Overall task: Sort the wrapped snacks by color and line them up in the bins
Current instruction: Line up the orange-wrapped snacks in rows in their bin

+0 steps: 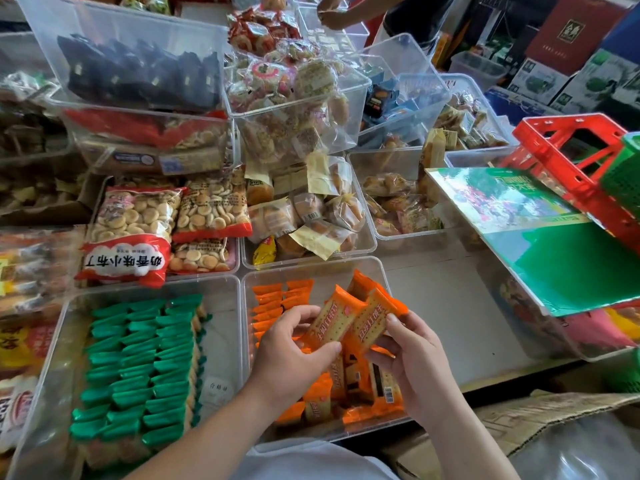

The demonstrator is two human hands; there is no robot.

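orange cracker packs (pixel 341 322), biscuit bag (pixel 131 233) labelled 奶香味小布丁

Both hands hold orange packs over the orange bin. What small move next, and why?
Probably stand the packs that your left hand and right hand hold against the orange rows at the far left of the bin: those rows are neat, the floor beside them is bare, and the near packs lie loose.

Held snack packs (pixel 332 323) orange w/ tan cracker print; left-bin packs (pixel 138 368) green; crate (pixel 557 123) red; back-bin packs (pixel 138 77) dark, maybe navy.
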